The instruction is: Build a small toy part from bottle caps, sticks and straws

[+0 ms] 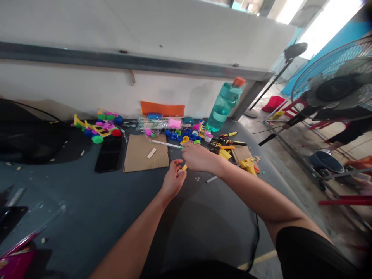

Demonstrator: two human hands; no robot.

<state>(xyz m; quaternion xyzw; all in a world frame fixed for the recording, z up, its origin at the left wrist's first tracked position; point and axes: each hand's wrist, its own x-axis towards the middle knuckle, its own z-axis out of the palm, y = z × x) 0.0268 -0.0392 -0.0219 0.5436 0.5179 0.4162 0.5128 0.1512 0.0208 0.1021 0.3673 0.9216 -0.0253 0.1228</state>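
My left hand (pixel 173 180) is closed, with thumb and fingers pinching a small yellow strip (pixel 184 167). Just above it, my right hand (pixel 196 155) is curled shut with its fingertips turned away; what it grips is hidden. A slender white pen-like stick (pixel 167 144) with a greenish end runs left from the right hand's fingers; whether it is held or lying I cannot tell. A brown cardboard sheet (pixel 136 159) lies left of my hands, with a short pale wooden strip (pixel 151 153) on it. Blue and yellow bottle caps (pixel 186 138) are clustered beyond the right hand.
Colourful wheeled stick models (pixel 100 130) and a black phone (pixel 109 155) lie to the left. Behind stand a teal bottle (pixel 222 108) and an orange sheet (pixel 162 108). Pliers (pixel 226 146) and a yellow glue gun (pixel 248 164) lie right. A fan (pixel 334 87) stands beyond the table.
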